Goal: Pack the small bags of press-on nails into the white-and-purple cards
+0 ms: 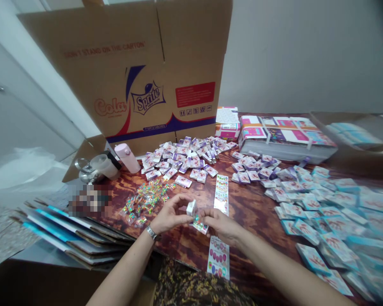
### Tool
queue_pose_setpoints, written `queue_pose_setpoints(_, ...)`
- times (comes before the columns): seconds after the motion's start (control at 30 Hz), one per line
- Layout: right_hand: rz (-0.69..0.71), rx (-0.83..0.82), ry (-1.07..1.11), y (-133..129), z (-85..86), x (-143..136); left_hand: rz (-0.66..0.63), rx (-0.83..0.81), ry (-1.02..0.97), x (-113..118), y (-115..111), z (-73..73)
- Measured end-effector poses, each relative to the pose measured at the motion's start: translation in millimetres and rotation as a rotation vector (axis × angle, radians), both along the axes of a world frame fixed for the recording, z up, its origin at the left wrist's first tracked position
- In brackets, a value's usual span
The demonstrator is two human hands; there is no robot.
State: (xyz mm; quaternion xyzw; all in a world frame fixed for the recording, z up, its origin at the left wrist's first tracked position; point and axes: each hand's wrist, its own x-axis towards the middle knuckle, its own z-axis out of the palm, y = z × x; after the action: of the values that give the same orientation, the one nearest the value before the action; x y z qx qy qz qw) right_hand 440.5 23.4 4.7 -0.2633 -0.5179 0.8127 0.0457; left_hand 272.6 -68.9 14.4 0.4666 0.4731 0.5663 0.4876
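Note:
In front of my body, my left hand (171, 216) is closed with thumb and fingers around a small white box (191, 207). Close against it, the fingertips of my right hand (222, 226) pinch a small colourful printed strip (200, 228). A shiny greenish bit shows between the hands, too small to name. One sticker sheet (221, 193) lies beyond my right hand; another sticker sheet (218, 257) lies below it, near my lap. Left of my hands is a pile of small candies in clear wrappers (147, 197).
Small purple-and-white boxes (181, 155) are heaped at the back, blue-and-white boxes (325, 221) at the right. A big carton (140, 76) stands behind. A pink bottle (127, 158), a stack of flat cardboard (73, 236) and a packed bundle (284, 136) are also around.

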Motion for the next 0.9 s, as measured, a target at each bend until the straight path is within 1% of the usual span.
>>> queue_pose_setpoints(0.07,0.011,0.026,0.044,1,0.0,2,0.021,0.019,-0.026,1,1,-2.8)
queue_pose_setpoints(0.17,-0.034,0.045,0.12,3,-5.0,4,0.094,0.052,-0.092,0,3,-13.3)
queue_pose_setpoints(0.27,-0.107,0.109,0.131,5,-12.8,6,0.108,0.028,-0.043,-2,3,-21.7)
queue_pose_setpoints(0.37,-0.154,0.25,0.105,8,-19.1,9,0.02,-0.026,0.09,-5,-1,-21.4)
queue_pose_setpoints(0.43,-0.137,0.333,0.095,11,-21.0,10,-0.033,-0.046,0.255,-6,-3,-17.4)
queue_pose_setpoints(0.5,-0.07,0.42,0.094,13,-20.4,12,-0.068,-0.04,0.504,-2,-5,-12.7)
queue_pose_setpoints(0.57,0.011,0.555,0.082,13,-17.2,14,-0.087,-0.002,0.746,4,-7,-9.7)
queue_pose_setpoints(0.63,0.056,0.733,0.061,13,-12.3,16,-0.082,0.034,0.888,11,-8,-9.4)
queue_pose_setpoints(0.7,0.038,0.902,0.048,11,-7.5,17,-0.038,0.052,0.916,17,-9,-11.3)
queue_pose_setpoints(0.77,0.015,1.036,0.056,9,-4.4,17,0.011,0.05,0.893,19,-11,-14.4)
queue_pose_setpoints(0.83,0.016,1.12,0.076,7,-3.1,18,0.039,0.043,0.881,20,-12,-17.2)
queue_pose_setpoints(0.9,0.022,1.14,0.083,7,-3.3,19,0.042,0.047,0.907,21,-13,-18.5)
